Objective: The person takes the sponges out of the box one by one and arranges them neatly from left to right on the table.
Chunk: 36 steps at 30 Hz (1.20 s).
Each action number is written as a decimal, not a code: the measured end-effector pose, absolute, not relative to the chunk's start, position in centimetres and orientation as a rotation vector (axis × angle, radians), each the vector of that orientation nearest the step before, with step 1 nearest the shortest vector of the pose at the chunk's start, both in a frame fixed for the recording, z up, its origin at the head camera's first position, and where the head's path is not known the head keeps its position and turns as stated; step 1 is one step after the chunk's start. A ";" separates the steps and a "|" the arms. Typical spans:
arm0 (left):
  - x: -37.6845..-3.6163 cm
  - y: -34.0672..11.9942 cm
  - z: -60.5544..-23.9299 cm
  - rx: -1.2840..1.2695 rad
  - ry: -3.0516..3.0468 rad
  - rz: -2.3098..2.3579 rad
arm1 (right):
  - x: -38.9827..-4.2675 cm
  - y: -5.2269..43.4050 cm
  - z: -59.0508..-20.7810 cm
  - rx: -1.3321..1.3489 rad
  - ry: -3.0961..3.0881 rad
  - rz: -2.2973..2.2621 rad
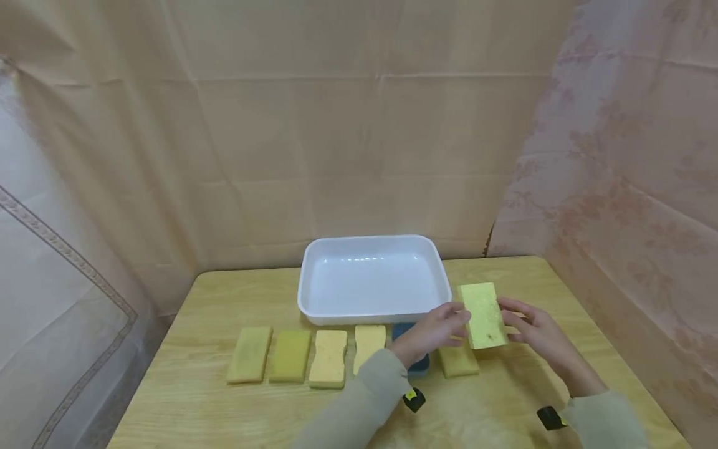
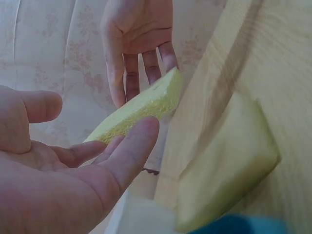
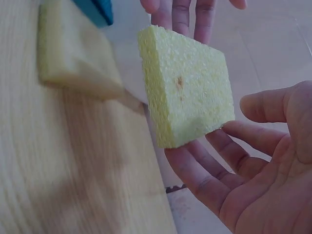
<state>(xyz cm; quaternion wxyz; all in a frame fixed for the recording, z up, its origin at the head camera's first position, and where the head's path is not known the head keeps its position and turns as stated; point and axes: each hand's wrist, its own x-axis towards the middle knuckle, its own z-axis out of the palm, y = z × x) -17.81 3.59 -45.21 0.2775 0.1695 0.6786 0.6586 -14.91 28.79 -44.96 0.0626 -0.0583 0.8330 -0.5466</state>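
A pale yellow rectangular sponge (image 1: pixel 483 317) with a small brown spot is held up above the table's right side, tilted, between both hands. My left hand (image 1: pixel 430 332) touches its left edge; in the left wrist view the fingers reach out along the sponge and the thumb stands apart. At the opposite edge is my right hand (image 1: pixel 540 335). Its extended fingers (image 3: pixel 192 178) support the sponge from below in the right wrist view, thumb clear of it. Beneath, another yellow sponge (image 1: pixel 459 362) lies on the table, close to a blue sponge (image 1: pixel 419 368) partly hidden by the left hand.
A white rectangular tray (image 1: pixel 370 317) stands at the back of the wooden table (image 1: pixel 196 399). In front of it lie two flat yellow sponges (image 1: pixel 250 354) and two waisted pale sponges (image 1: pixel 328 360), one partly behind my left sleeve. Curtains (image 1: pixel 364 137) surround the table.
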 end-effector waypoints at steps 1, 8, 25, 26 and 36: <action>-17.8 3.8 -45.4 0.436 1.815 1.775 | -14.9 28.8 -45.1 -0.175 2.526 -1.640; -17.4 4.9 -46.9 0.352 1.815 1.801 | -14.4 29.0 -46.0 -0.164 2.588 -1.552; -16.3 8.0 -48.6 0.235 1.836 1.847 | -13.8 30.5 -47.7 -0.048 2.610 -1.507; -16.2 8.1 -48.7 0.232 1.816 1.862 | -13.8 30.5 -47.9 -0.045 2.618 -1.499; -15.5 9.1 -50.0 0.171 1.673 1.944 | -13.7 30.7 -48.7 -0.035 2.619 -1.463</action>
